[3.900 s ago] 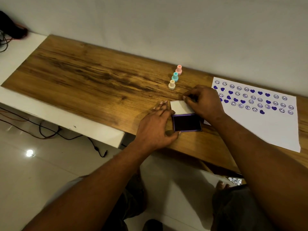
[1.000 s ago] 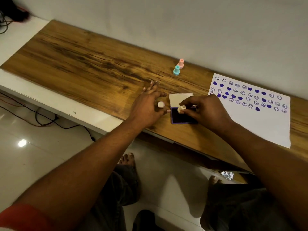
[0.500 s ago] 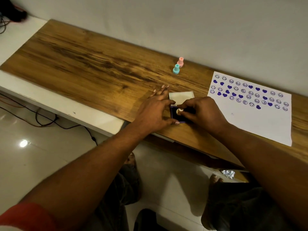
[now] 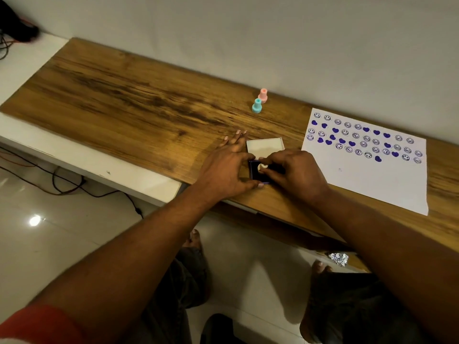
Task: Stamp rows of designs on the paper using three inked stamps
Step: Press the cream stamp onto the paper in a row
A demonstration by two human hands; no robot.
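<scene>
An open purple ink pad (image 4: pixel 255 174) lies near the front edge of the wooden table (image 4: pixel 136 115), its white lid (image 4: pixel 265 146) folded back behind it. My right hand (image 4: pixel 295 172) pinches a small cream stamp (image 4: pixel 262 166) and holds it down on the pad. My left hand (image 4: pixel 224 170) grips the pad's left side between thumb and forefinger, the other fingers spread on the wood. The white paper (image 4: pixel 372 180) to the right carries rows of purple smileys and hearts on its far half. A teal stamp (image 4: pixel 256 106) and a pink stamp (image 4: pixel 262 95) stand upright behind the pad.
A wall runs right behind the table. A white shelf (image 4: pixel 74 157) juts out lower on the left, with cables (image 4: pixel 62 187) on the floor beneath. A crumpled foil piece (image 4: pixel 338 258) lies under the table's edge by my feet.
The cream stamp left its spot beside the teal one and is now in my right hand on the pad. My left hand, which held a small cream piece a second ago, moved onto the pad's side.
</scene>
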